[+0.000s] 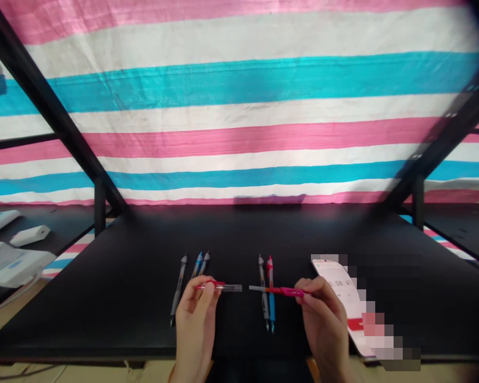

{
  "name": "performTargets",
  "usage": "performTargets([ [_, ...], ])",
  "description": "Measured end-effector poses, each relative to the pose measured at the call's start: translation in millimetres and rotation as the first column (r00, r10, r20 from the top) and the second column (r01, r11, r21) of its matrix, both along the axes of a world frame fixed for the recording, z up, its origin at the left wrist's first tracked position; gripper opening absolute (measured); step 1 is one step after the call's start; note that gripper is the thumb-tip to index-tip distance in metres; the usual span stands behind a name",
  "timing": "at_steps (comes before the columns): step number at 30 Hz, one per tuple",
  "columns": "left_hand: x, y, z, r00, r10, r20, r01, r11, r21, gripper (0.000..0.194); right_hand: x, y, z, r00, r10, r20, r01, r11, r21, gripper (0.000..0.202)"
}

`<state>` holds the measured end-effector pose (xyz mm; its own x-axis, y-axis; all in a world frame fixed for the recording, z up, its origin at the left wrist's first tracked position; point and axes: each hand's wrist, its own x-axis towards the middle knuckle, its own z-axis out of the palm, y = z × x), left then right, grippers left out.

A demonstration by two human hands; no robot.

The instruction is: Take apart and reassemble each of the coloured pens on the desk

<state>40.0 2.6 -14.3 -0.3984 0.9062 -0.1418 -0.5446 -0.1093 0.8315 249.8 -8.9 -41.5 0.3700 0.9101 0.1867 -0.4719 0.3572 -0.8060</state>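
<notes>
Head view: left hand (198,314) pinches a clear pen barrel (232,288); right hand (324,314) pinches a pink pen grip (291,292), its refill (257,288) facing the barrel, apart. A loosened pinch (slender parts) could drop either onto the tabletop (239,234) beneath the hands.

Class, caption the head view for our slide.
Left hand holds a clear pen barrel, right hand a pink pen section, over a black table.

Striped sheet (239,80) behind black table (143,330)
</notes>
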Motion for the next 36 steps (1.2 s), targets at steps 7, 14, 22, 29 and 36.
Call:
performTargets([
  [7,1.3,0.3,0.0,1.0,-0.01,-0.001,0.01,1.0,0.002,0.034,-0.1,-1.0,2.6,1.0,0.014,0.005,-0.014,1.0,0.007,0.011],
  [14,0.6,1.4,1.4,1.0,-0.019,-0.004,0.019,1.0,-0.002,0.035,-0.5,-0.7,2.3,0.999,0.032,0.028,-0.032,0.999,0.018,0.01],
  [22,1.9,-1.2,0.8,0.993,-0.087,-0.082,0.087,0.996,-0.004,0.033,-4.5,-4.4,5.3,0.96,0.12,0.252,-0.125,0.992,0.005,0.007],
  [29,1.3,0.7,1.3,0.989,-0.107,-0.103,0.104,0.994,-0.031,0.038,-12.5,-4.6,12.1,0.817,0.079,0.571,-0.089,0.996,-0.01,0.005],
  [36,0.3,-1.2,-0.9,0.982,-0.138,-0.126,0.134,0.99,-0.043,0.039,-10.5,-4.7,13.9,0.66,0.147,0.737,-0.054,0.987,-0.148,0.043],
])
